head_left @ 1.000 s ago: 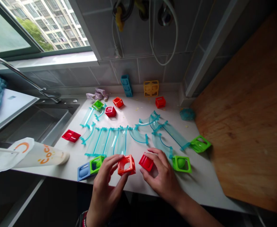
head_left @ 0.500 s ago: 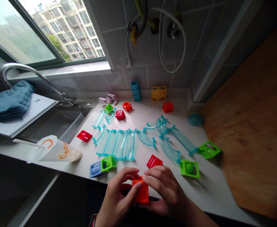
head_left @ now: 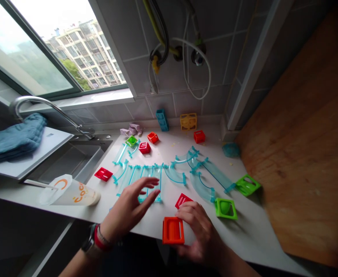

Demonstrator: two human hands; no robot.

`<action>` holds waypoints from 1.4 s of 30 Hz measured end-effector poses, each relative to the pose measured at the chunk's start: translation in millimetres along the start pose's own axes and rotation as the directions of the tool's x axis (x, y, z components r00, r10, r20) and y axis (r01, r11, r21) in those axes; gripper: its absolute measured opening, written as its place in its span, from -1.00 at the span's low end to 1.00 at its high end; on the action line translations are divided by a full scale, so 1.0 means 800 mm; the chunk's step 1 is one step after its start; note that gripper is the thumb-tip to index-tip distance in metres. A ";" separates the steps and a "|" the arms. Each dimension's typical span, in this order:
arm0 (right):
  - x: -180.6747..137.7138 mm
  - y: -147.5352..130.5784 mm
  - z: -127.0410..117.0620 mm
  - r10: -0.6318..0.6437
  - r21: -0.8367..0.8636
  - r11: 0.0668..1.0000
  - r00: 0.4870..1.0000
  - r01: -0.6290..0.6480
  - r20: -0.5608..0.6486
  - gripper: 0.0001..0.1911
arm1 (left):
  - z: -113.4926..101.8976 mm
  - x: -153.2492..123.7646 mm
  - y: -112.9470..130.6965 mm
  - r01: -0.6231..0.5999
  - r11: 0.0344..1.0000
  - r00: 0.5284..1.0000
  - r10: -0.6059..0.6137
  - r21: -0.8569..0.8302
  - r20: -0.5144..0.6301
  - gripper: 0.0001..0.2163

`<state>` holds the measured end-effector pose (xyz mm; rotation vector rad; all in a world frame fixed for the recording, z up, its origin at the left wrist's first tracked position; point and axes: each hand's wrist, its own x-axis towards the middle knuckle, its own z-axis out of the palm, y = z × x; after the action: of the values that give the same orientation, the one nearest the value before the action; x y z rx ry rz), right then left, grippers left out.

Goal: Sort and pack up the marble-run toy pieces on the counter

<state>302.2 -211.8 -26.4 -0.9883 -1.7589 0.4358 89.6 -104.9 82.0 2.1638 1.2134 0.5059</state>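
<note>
My right hand (head_left: 200, 231) grips an orange plastic cube frame (head_left: 173, 230) at the counter's near edge, fingers curled over its right side. My left hand (head_left: 130, 209) hovers open with fingers spread over the near end of a row of clear blue curved track pieces (head_left: 146, 177), holding nothing. A flat red cube piece (head_left: 183, 200) lies just beyond my right hand. A green cube holding a green ball (head_left: 225, 208) sits to the right of it. The blue and green cubes near my left hand are hidden behind it.
More red, green, orange, yellow and blue cubes (head_left: 199, 136) stand near the tiled back wall. A paper cup (head_left: 69, 192) lies on its side at the left by the sink (head_left: 76, 161) and tap. A wooden board (head_left: 302, 154) fills the right.
My left hand let go of the orange cube and moved left and forward over the track pieces. The orange cube stays in my right hand, now turned flat-faced toward me.
</note>
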 end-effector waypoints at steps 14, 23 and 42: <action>0.008 0.001 0.002 -0.039 0.016 0.999 0.999 0.039 -0.023 -0.47 | -0.012 0.298 -0.126 0.282 0.821 0.959 -0.224 0.497 -0.174 -0.65; 0.010 0.003 0.000 -0.023 0.008 1.000 0.999 0.023 -0.049 -0.50 | -0.020 0.306 -0.128 0.127 0.954 0.977 -0.072 0.272 -0.202 -0.76; 0.005 0.020 0.007 0.020 0.059 0.998 0.992 -0.012 -0.122 -0.59 | 0.079 -0.129 -0.049 0.374 0.321 0.730 -0.680 -0.870 0.063 -0.09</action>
<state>303.3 -198.5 -37.1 -0.9685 -1.6211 0.4252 48.9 -197.9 4.9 0.7453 1.3577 0.9242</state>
